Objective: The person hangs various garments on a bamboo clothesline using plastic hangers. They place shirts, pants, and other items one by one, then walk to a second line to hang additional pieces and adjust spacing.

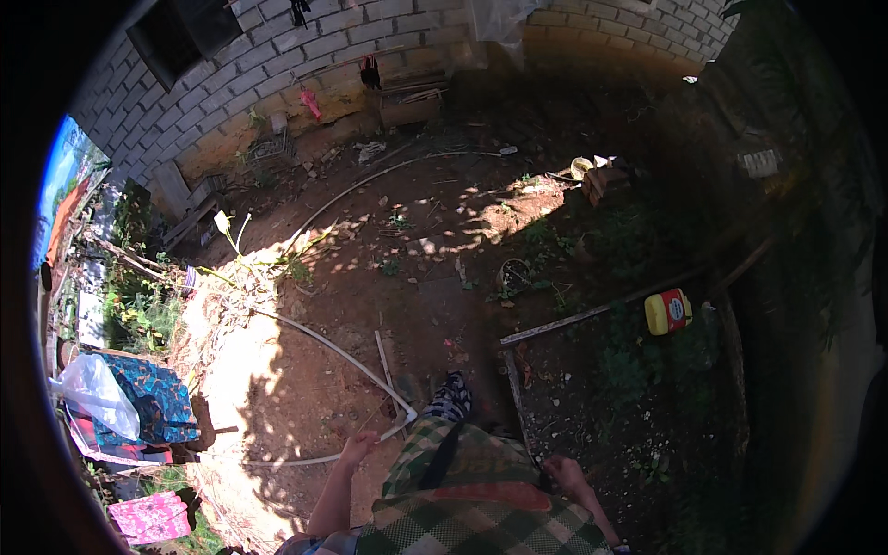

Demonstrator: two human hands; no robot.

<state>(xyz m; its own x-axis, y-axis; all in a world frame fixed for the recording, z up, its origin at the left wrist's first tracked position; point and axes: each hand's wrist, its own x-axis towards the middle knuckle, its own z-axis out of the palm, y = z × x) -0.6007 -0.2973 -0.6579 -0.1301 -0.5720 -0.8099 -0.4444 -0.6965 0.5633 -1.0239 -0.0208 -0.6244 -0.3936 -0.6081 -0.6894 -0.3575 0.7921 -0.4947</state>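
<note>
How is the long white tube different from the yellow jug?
The white tube is long and thin with a sharp bend, while the yellow jug is short and chunky. The tube is plain whitish, but the jug has a red patch and a label. The tube's bend is nearer the left hand; the jug is out past the right hand. Both are outdoors.

gry blk wall (268, 79) | dk window (183, 37) upper L | dirt flr (338, 296) | sun patches (523, 211)

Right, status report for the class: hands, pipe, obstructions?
Left fingers overlap bent pale pipe in view, contact unclear. Right fingers beside checked garment, grip unclear. Timber edging ahead, to the right.
</note>
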